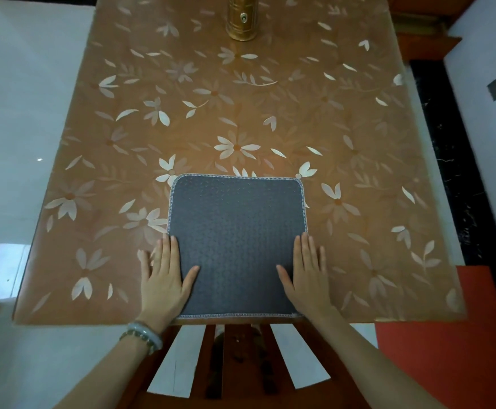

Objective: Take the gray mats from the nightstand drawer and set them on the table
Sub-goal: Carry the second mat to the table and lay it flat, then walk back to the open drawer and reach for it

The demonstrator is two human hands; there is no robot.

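A dark gray mat (237, 231) with a pale stitched border lies flat on the table (240, 113), its near edge at the table's front edge. My left hand (164, 276) rests palm down over the mat's left edge, fingers flat and thumb on the mat. My right hand (310, 273) lies flat in the same way over the mat's right edge, thumb on the mat. Neither hand grips anything. No nightstand or drawer is in view.
The table wears an orange-brown cover with white flowers. A gold cylinder (242, 17) stands at the far middle. A wooden chair back (235, 364) sits just under the table's front edge. White tiled floor lies left, a red surface (447, 349) at right.
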